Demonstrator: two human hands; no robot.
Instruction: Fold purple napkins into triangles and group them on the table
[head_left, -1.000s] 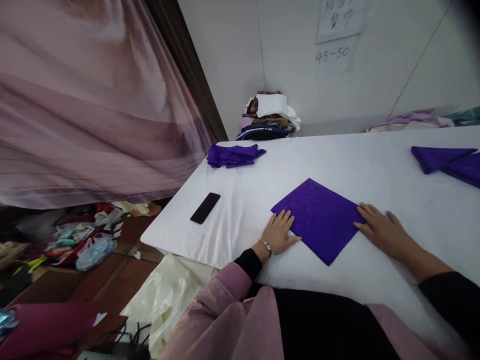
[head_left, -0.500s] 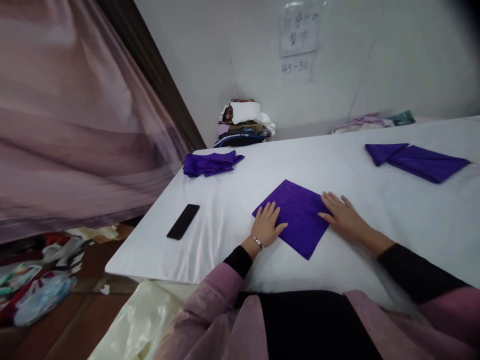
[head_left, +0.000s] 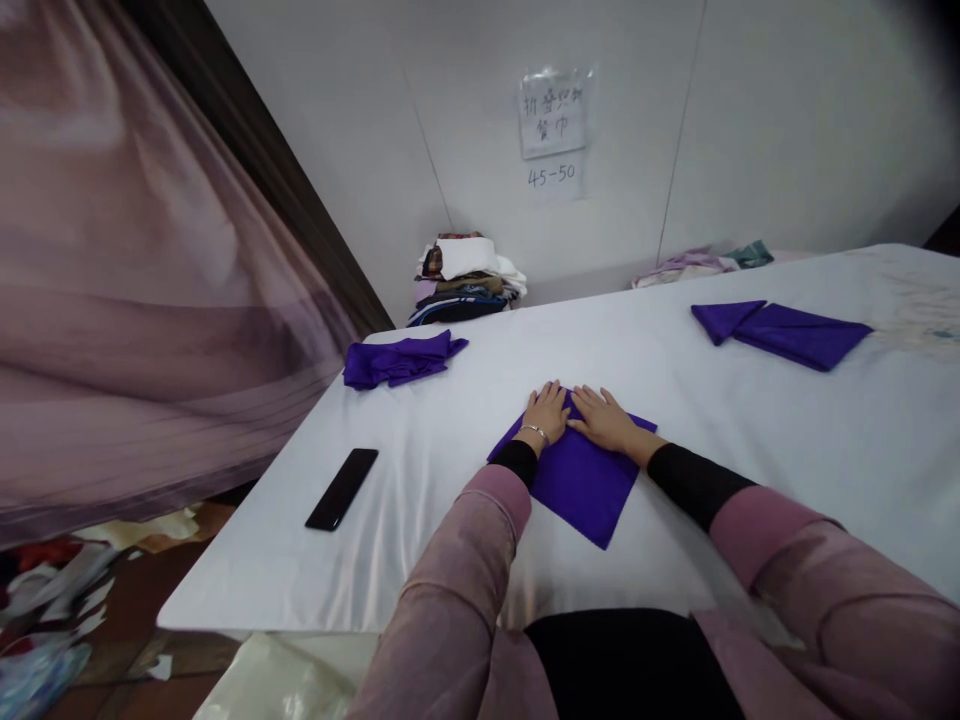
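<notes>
A purple cloth napkin (head_left: 589, 485), folded into a square, lies flat on the white-covered table (head_left: 442, 470) with one corner towards me. On its far left part rests my left hand (head_left: 547, 412), palm down with fingers stretched out, a bracelet at the wrist. My right hand (head_left: 604, 420) lies flat beside it, also open, near the napkin's far corner. The two hands almost meet at the fingertips and hide much of the far edges. Neither one grips the cloth.
A crumpled purple cloth (head_left: 401, 360) lies at the back left, a folded purple napkin (head_left: 787, 335) at the back right. Nearer the left edge is a black phone (head_left: 342, 489). Stacked clothes (head_left: 469, 280) stand behind the table. A pink curtain (head_left: 150, 270) hangs at left.
Both hands have moved to the far corner of the napkin and come close together; the right went left from the right corner. My view has shifted a little.
</notes>
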